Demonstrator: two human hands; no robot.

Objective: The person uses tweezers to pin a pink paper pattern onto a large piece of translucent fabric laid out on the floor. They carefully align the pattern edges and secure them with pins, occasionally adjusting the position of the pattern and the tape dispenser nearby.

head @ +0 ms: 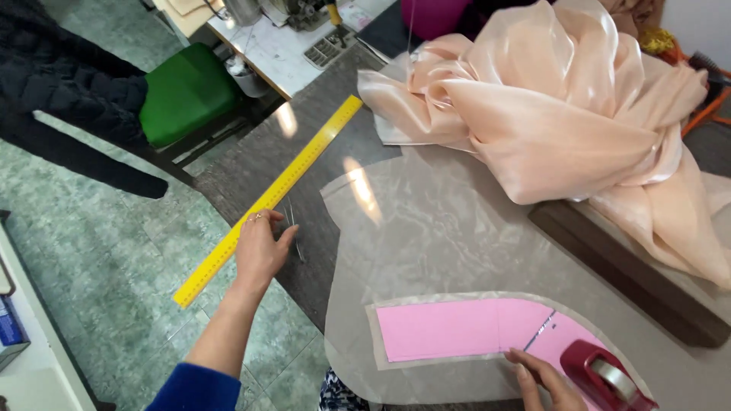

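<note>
Left hand (260,247): lying palm down with fingers loosely spread, ring on one finger, forearm bare and reaching up from a blue sleeve at the lower edge. Right hand (544,380): showing only partly at the bottom edge, fingers pointing left and pressing flat, nothing gripped.

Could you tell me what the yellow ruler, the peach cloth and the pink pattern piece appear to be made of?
The yellow ruler looks like rigid plastic or painted metal: flat, straight, slightly glossy. The peach cloth looks like a thin satin or organza-type fabric: soft folds, strong sheen. The pink pattern piece looks like matte paper or card, lying flat with crisp edges on a sheer pale layer.
</note>
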